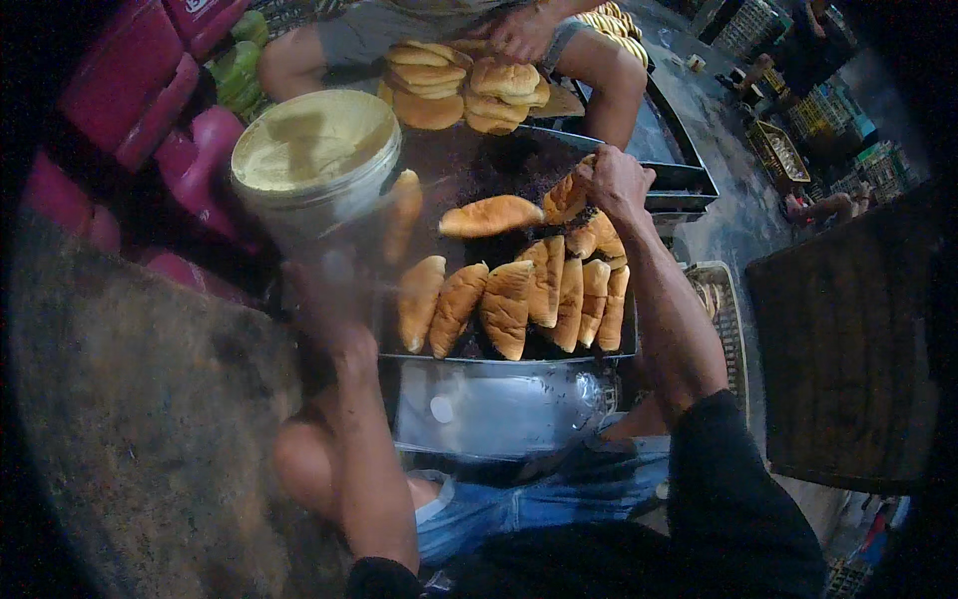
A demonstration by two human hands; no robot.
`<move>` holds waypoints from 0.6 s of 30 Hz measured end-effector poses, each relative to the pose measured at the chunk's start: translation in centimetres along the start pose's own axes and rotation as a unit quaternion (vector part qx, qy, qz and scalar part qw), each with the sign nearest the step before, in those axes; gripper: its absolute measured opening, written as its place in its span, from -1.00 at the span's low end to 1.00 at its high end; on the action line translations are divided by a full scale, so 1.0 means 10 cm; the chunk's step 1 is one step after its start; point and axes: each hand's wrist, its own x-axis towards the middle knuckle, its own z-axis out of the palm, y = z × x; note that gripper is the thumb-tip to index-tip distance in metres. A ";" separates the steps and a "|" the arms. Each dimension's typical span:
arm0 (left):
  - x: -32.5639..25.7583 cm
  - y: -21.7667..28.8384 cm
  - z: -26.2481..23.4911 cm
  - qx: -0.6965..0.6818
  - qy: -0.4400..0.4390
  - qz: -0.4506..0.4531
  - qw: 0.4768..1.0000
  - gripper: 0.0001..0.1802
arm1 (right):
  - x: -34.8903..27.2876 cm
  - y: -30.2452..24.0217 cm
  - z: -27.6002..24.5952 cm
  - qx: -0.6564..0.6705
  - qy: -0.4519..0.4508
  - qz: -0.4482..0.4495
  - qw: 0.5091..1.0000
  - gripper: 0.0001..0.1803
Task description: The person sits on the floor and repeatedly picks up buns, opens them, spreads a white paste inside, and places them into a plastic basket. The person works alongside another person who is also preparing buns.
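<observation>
1. Over there, the right hand [616, 180] has its fingers curled around a golden bun [565, 198] at the far right corner of the tray [509, 360].
2. The left hand [324, 299] blurs below the pale bucket [314, 150]; I can't tell its opening or hold.

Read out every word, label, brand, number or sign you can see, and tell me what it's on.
White marking on the pink plastic piece: cut off at the top edge, not legible.
Tub with pale yellow contents: no lettering visible.
Bread rolls: none.
No other readable text shows.
</observation>
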 end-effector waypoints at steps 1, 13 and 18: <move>-0.02 0.04 -0.01 -0.059 -0.010 -0.038 0.997 -0.39 | 0.04 -0.03 0.06 -0.010 -0.010 -0.018 1.000 -0.60; -0.05 0.43 0.28 -0.340 0.021 -0.257 0.904 -0.32 | -0.61 0.50 -1.25 0.514 -0.038 -0.056 0.855 -0.47; -0.27 0.64 0.42 -0.192 -0.155 -0.163 0.955 -0.22 | -1.05 0.35 -1.36 0.572 -0.062 -0.021 0.818 -0.52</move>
